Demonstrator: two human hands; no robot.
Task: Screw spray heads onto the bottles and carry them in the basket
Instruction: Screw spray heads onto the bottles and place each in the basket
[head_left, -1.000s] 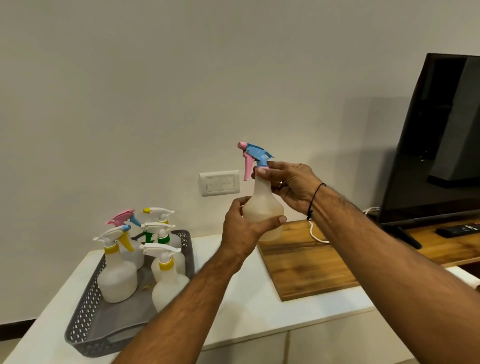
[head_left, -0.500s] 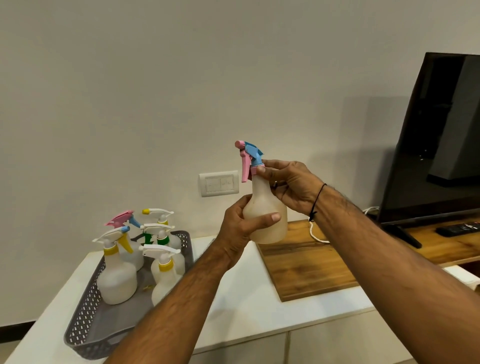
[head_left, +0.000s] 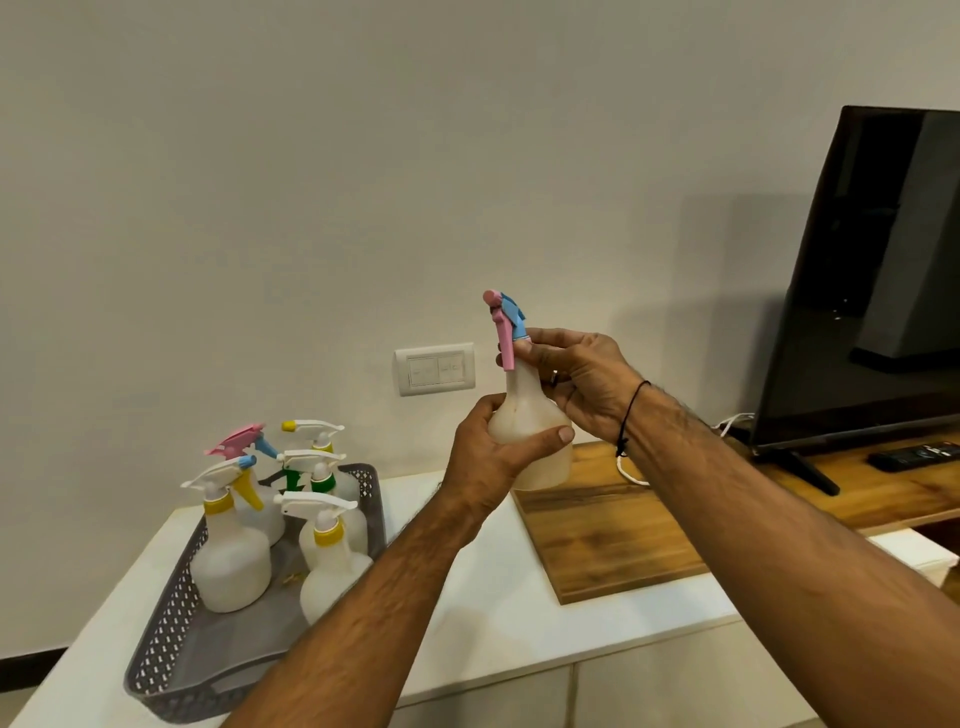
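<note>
While the head view shows the bottle (head_left: 530, 426) held upright in the air above the worktop (head_left: 498, 597), the spray head (head_left: 506, 325) seems mid-screwing. The left hand (head_left: 493, 457) wraps the bottle's body; the right hand (head_left: 582, 379) pinches the collar. Next it likely needs tightening, then placing in the basket (head_left: 171, 649), which already holds finished bottles.

A home living room: television (head_left: 872, 270) on a cabinet (head_left: 519, 597).
</note>
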